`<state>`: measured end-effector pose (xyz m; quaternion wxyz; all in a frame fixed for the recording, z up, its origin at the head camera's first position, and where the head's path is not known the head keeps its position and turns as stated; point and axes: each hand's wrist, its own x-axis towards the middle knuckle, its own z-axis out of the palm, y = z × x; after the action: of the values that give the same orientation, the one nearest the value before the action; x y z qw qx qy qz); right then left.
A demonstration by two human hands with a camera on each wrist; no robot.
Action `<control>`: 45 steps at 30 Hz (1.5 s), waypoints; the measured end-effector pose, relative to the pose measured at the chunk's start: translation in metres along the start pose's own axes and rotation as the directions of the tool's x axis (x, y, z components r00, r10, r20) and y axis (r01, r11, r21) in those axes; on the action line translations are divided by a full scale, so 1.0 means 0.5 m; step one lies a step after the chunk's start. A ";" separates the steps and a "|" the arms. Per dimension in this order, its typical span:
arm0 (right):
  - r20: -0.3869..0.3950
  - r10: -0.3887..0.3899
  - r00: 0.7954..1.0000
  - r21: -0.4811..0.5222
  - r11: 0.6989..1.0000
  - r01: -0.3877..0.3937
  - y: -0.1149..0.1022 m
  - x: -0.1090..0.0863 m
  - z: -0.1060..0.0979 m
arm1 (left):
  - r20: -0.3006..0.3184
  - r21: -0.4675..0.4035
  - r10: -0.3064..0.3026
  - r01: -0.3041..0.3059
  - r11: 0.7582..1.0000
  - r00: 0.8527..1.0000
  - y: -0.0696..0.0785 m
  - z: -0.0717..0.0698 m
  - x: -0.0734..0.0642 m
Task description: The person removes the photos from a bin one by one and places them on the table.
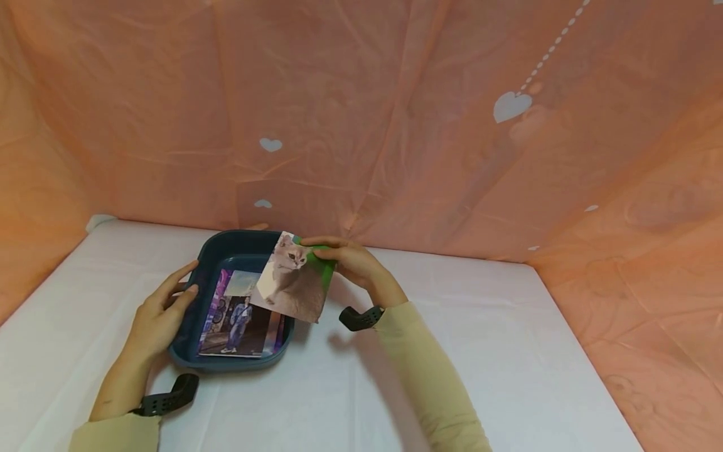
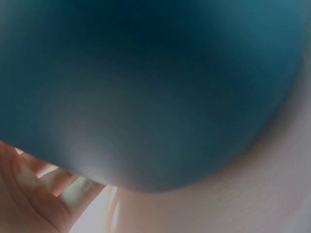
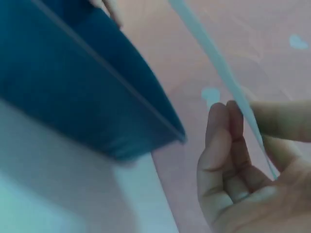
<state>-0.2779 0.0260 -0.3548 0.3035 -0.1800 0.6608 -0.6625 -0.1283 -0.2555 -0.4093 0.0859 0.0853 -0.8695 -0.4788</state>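
A dark blue rounded tray (image 1: 192, 326) is at the left of the white table, with several picture cards (image 1: 240, 326) lying in it. The top one shows a person in blue clothes. My left hand (image 1: 160, 320) grips the tray's left side; its fingers (image 2: 73, 194) reach round the tray wall in the left wrist view. Between thumb and fingers my right hand (image 1: 356, 267) pinches a card with a cat picture (image 1: 294, 282), tilted over the tray's right rim. Edge-on, that card (image 3: 218, 63) appears as a thin strip in the right wrist view.
A white cloth (image 1: 452, 351) covers the table. Orange curtains (image 1: 361, 125) with white hearts hang behind and at both sides. Black wrist straps (image 1: 169, 398) are on both arms. A fingertip (image 1: 258, 226) shows beyond the tray's far rim.
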 end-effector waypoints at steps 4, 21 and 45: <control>0.005 -0.002 1.000 -0.037 0.999 0.002 0.006 -0.004 -0.030 | 0.000 -0.008 -0.002 0.002 1.000 1.000 0.001 -0.002 0.001; -0.083 0.007 0.997 -0.135 0.991 -0.018 0.043 -0.001 -0.105 | -0.006 -0.019 -0.007 0.007 1.000 1.000 0.002 -0.009 0.006; -0.206 -0.047 0.977 -0.454 0.889 -0.053 0.095 0.016 -0.112 | -0.024 -0.041 -0.009 0.008 0.999 1.000 0.002 0.001 0.000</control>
<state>-0.3117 0.0665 -0.4063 0.1817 -0.1740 0.8266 -0.5033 -0.1282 -0.2545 -0.4089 0.0959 0.0930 -0.8581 -0.4958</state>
